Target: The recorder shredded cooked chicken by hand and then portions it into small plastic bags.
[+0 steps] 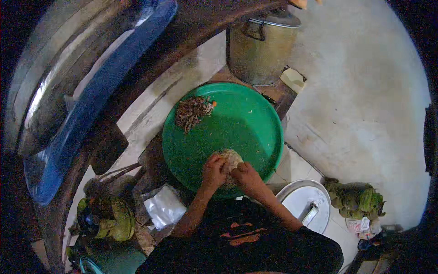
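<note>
A wide round green plastic tray lies before me. Over its near edge, my left hand and my right hand pinch a pale, crumbly-looking clump between them; what it is made of cannot be told. The fingers of both hands are bent around its near side and partly hide it. At the tray's far left rests a heap of brown shredded strips with a small orange piece at its right edge. Small pale crumbs are scattered over the tray.
Beyond the tray stands a large lidded metal pot, with a pale block beside it. At the right are a round metal lid or tray and a bunch of green bananas. Clear plastic bags lie at the left. A long blue-rimmed object fills the upper left.
</note>
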Tool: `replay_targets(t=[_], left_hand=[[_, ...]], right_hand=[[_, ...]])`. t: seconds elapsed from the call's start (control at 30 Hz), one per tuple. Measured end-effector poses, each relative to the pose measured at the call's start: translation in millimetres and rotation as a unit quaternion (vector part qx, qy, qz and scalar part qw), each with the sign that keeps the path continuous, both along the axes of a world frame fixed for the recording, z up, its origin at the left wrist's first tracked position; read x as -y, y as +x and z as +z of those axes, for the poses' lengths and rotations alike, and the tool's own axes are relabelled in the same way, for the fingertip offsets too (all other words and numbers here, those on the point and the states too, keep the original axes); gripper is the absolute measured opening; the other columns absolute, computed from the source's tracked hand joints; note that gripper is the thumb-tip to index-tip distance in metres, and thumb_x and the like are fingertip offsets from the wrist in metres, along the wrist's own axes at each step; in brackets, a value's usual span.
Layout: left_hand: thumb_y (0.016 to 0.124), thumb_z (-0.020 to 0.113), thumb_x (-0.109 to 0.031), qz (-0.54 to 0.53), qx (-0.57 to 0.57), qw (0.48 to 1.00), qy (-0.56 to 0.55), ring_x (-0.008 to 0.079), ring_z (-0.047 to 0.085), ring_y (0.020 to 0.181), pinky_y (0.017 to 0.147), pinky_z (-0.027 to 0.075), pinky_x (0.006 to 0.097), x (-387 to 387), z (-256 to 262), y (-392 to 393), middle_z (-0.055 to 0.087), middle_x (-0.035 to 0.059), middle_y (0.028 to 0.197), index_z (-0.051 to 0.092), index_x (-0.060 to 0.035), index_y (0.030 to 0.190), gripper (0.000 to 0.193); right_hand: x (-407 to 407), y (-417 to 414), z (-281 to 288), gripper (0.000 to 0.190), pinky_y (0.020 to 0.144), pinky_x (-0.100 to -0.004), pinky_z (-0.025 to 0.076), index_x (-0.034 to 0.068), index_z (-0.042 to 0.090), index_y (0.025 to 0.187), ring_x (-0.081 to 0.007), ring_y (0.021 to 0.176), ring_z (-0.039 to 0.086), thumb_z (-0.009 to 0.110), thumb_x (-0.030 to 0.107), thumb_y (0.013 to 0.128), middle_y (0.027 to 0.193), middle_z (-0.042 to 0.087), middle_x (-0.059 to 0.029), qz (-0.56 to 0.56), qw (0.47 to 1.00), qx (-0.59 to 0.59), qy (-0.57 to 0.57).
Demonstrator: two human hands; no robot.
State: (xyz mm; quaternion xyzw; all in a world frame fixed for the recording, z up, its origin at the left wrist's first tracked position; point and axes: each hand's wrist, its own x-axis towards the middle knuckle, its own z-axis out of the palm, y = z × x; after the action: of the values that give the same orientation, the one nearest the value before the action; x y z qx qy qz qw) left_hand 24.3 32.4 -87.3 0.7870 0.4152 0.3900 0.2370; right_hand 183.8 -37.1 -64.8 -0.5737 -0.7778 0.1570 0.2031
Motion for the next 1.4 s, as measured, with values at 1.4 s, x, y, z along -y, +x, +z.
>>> replay_targets(t=[1.4], left_hand=[[0.078,0.064,-0.009,0.050,0.020,0.989,0.137,0.0307,0.061,0.084,0.075,0.050,0.0384,33.4,18.0,-11.8,0.063,0.0115,0.092,0.066,-0.0062,0.096,0.019]], right_hand=[[-31.3,-7.0,-5.3,0.047,0.097,-0.0364,0.042,0.009,0.048,0.126,-0.0267,0.113,0.053,0.060,0.029,0.086,0.123,0.055,-0.0115,-0.056,0.853,-0.456,-0.249]])
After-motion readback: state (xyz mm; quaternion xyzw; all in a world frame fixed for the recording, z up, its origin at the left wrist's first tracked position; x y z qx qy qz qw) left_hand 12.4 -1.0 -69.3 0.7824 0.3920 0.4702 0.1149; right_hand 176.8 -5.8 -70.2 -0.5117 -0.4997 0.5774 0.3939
